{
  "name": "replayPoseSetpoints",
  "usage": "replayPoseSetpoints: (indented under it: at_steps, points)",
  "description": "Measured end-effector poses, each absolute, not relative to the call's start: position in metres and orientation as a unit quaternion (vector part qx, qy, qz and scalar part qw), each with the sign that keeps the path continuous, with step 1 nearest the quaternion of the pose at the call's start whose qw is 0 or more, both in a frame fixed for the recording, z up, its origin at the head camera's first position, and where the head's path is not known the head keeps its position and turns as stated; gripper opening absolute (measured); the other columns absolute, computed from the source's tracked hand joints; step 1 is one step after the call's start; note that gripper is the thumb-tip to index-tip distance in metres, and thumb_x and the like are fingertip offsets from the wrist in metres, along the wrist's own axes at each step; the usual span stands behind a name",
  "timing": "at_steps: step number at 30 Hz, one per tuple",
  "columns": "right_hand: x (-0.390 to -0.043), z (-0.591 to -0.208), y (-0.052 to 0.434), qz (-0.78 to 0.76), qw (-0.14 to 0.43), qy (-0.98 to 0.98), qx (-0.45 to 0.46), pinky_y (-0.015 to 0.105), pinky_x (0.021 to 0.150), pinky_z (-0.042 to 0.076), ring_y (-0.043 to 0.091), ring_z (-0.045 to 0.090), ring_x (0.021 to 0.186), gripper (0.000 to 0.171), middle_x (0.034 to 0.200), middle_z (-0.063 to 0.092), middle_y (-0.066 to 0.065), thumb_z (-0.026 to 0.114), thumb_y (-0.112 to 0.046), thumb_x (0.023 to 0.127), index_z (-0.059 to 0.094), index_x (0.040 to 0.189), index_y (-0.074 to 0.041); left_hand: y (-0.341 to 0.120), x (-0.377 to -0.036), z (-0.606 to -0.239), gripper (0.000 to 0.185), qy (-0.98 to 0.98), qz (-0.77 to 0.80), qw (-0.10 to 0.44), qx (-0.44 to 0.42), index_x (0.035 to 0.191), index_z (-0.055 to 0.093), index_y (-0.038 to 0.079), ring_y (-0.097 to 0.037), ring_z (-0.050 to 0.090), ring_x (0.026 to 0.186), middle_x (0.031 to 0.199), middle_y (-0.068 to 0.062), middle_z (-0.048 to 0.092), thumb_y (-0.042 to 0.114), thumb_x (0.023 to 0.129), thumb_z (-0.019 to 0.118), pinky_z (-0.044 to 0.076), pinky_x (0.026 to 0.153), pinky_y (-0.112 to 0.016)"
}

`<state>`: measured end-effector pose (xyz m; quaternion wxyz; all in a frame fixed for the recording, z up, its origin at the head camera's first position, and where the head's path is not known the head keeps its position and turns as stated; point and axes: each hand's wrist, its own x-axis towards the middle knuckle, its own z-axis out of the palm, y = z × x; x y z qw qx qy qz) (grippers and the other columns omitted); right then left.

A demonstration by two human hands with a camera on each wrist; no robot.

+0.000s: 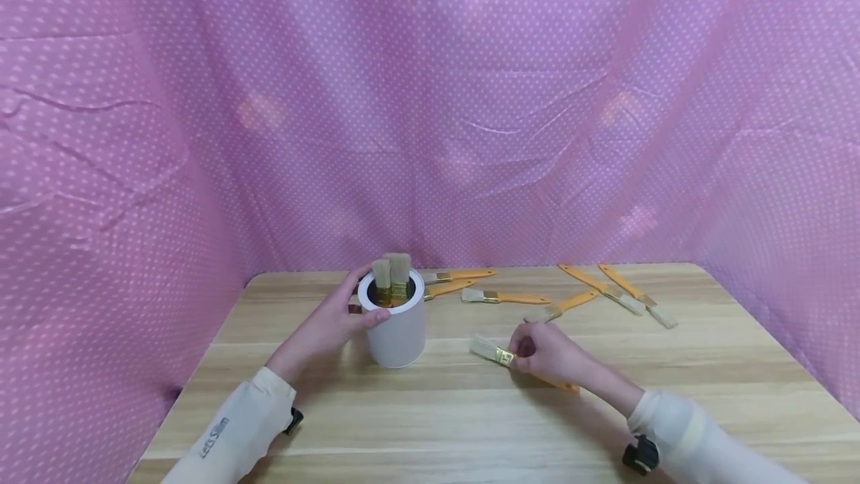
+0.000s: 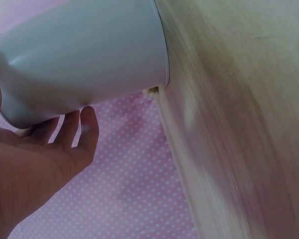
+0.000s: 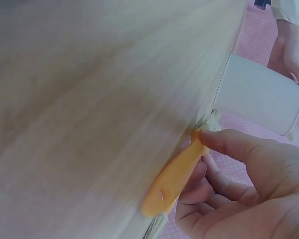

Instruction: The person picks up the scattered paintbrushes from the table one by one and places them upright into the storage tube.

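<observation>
A white cylindrical can (image 1: 398, 340) stands upright on the table, with brushes (image 1: 399, 269) inside it, bristles up. My left hand (image 1: 332, 323) grips the can near its top, thumb at the front of the rim and fingers around the far side. In the left wrist view, several fingertips touch the can's wall. Right of the can, my right hand (image 1: 554, 355) pinches a paintbrush (image 1: 495, 351) close to its metal ferrule. Its bristles point left towards the can. Low over the tabletop lies its orange handle (image 3: 174, 181), seen in the right wrist view.
Several more orange-handled brushes lie on the wooden table (image 1: 430, 424): one (image 1: 507, 296) right of the can, others (image 1: 463, 275) behind it, one (image 1: 574, 302) beyond my right hand, and two (image 1: 628, 286) at the back right. A pink dotted curtain (image 1: 430, 133) surrounds the table.
</observation>
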<state>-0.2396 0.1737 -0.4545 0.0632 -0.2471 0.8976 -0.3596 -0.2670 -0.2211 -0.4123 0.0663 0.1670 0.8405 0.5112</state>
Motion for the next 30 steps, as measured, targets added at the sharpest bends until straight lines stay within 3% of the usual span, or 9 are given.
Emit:
replayPoseSetpoints:
  at_steps: [13,21,30]
  points:
    - [-0.239,-0.435,0.172,-0.394,0.050,0.880,-0.260,0.027,0.064,0.055,0.014,0.062,0.073,0.016,0.080,0.067,-0.002,0.075,0.007,0.084,0.070,0.088,-0.007,-0.222,-0.267,-0.413,0.095,0.838,0.512,0.060,0.178,0.160,0.024,0.034,-0.027,0.044,0.135,0.155,-0.001,0.038,0.055,0.085,0.078,0.042,0.106,-0.052]
    - [-0.242,-0.408,0.164,-0.419,0.012,0.870,-0.258,0.028,0.065,0.054,0.018,0.065,0.078,0.007,0.082,0.068,-0.003,0.077,-0.009,0.090,0.072,0.093,-0.010,-0.219,-0.267,-0.416,0.094,0.837,0.513,0.056,0.182,0.160,0.023,0.032,-0.026,0.041,0.138,0.156,-0.003,0.036,0.053,0.087,0.078,0.043,0.106,-0.051]
    - [-0.240,-0.363,0.134,-0.479,-0.039,0.842,-0.247,0.042,0.082,0.053,0.018,0.068,0.088,0.011,0.088,0.072,-0.006,0.080,-0.023,0.091,0.076,0.100,-0.018,-0.219,-0.265,-0.414,0.097,0.836,0.518,0.056,0.172,0.161,0.023,0.031,-0.027,0.034,0.143,0.160,-0.004,0.031,0.053,0.085,0.079,0.040,0.109,-0.054]
